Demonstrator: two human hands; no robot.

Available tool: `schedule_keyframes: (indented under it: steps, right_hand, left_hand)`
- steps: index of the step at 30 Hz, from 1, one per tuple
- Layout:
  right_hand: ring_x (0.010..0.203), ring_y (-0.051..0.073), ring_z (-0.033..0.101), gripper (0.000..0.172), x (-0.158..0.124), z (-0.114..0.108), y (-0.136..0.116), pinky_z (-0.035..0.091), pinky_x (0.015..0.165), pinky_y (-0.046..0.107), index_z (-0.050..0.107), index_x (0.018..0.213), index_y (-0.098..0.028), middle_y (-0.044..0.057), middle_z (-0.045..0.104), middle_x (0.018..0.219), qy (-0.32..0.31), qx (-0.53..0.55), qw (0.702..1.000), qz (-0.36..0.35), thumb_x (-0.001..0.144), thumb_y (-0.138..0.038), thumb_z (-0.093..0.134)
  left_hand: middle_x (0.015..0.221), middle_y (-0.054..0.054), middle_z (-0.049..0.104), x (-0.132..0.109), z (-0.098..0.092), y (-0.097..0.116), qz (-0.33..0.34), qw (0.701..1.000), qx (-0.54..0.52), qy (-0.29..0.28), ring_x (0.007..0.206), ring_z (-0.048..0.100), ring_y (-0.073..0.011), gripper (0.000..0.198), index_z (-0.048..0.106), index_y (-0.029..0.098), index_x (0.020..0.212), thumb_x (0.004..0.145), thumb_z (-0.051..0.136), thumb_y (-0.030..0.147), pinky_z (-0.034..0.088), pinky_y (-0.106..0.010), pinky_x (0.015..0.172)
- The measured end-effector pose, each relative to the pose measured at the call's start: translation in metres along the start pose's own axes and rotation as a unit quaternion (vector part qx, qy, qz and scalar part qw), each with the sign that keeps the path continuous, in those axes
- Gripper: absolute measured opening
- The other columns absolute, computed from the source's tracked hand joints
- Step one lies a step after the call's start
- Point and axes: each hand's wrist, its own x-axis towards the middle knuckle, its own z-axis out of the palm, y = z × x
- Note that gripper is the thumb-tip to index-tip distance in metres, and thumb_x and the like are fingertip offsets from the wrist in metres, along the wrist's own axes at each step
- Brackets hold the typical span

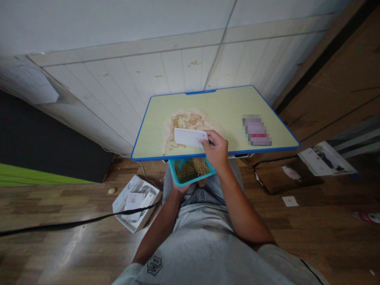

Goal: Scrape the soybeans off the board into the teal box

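My right hand (217,148) pinches a white card (189,137) by its right end, thumb on top. Beneath and beyond the card, yellowish beans (190,119) lie on the tabletop, ringed by pale, rice-like grains (168,130). A turquoise tray (181,185), partly filled with greenish-tan beans (194,168), sits just under the table's near edge. My left hand (181,189) holds this tray from below at its near side; most of the fingers are hidden beneath it.
The small yellow-green table (231,103) has a blue rim. A pixelated pinkish object (257,130) lies on its right side. A white box with cables (136,202) stands on the floor at left; a cardboard box (287,176) and a white tray (326,158) are at right.
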Motion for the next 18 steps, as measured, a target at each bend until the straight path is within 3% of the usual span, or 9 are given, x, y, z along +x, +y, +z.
schedule_keyframes:
  steps: [5,11,18]
  right_hand:
    - [0.091,0.026,0.089,0.016,-0.001,0.001,-0.002,0.073,0.088,0.038,0.089,0.113,-0.028,0.001,0.092,0.096,-0.014,0.018,1.0,0.002,0.099,-0.028,0.082]
    - [0.092,0.025,0.09,0.017,-0.003,0.0,-0.001,0.072,0.088,0.037,0.089,0.114,-0.027,0.002,0.092,0.097,-0.04,0.041,0.998,0.003,0.099,-0.031,0.082]
    - [0.094,0.025,0.09,0.019,-0.005,0.001,0.001,0.073,0.092,0.038,0.09,0.115,-0.026,0.003,0.093,0.1,-0.06,0.055,0.997,-0.006,0.099,-0.034,0.084]
  left_hand:
    - [0.188,-0.021,0.079,-0.005,0.006,0.021,-0.075,0.991,-0.09,0.059,0.194,0.052,-0.0519,0.105,0.071,0.018,0.188,0.114,0.078,0.092,0.046,-0.054,0.158]
    - [0.183,-0.021,0.082,-0.008,0.012,0.029,-0.11,0.966,-0.224,0.068,0.188,0.061,-0.0491,0.095,0.075,0.019,0.183,0.115,0.077,0.086,0.052,-0.052,0.154]
    - [0.189,-0.019,0.078,-0.008,0.014,0.03,-0.122,0.945,-0.294,0.073,0.182,0.067,-0.0512,0.104,0.07,0.023,0.193,0.109,0.082,0.083,0.06,-0.057,0.149]
